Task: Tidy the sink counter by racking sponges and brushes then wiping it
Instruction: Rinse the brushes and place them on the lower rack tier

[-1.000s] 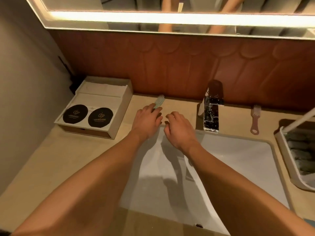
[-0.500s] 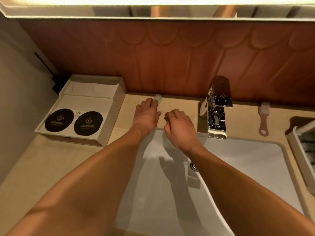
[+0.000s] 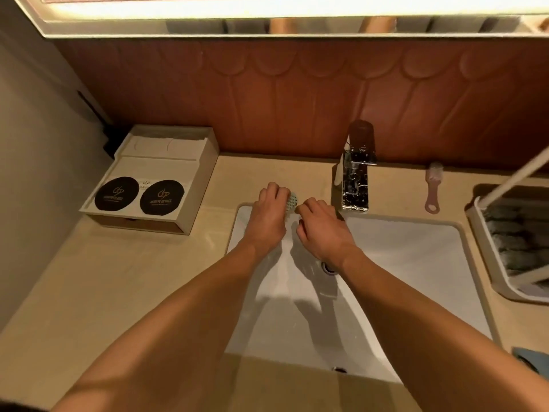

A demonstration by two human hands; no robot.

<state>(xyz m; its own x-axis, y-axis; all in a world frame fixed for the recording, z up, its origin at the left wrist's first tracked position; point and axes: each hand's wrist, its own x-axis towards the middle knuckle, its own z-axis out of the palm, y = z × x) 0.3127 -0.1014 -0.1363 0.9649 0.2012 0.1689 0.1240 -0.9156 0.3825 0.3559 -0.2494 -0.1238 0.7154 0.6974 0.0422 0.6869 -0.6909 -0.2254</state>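
My left hand (image 3: 269, 217) is closed around a small green brush (image 3: 291, 201) at the back left corner of the sink; only its bristle head shows beyond my fingers. My right hand (image 3: 322, 230) hovers right beside it, fingers curled, fingertips close to the brush head and holding nothing I can see. A pink brush (image 3: 432, 187) lies on the beige counter (image 3: 133, 278) to the right of the faucet. At the right edge stands a white rack (image 3: 487, 233) with grey sponges or cloths inside.
A chrome faucet (image 3: 355, 179) rises behind the white sink (image 3: 416, 263). A white box (image 3: 196, 185) with two black round discs sits on the counter at the back left. A blue-grey item (image 3: 531, 359) peeks in at the lower right. Brown wall panelling runs behind.
My left hand has closed on the green brush and drawn it from the back of the counter toward the sink edge. The right hand stayed beside it.
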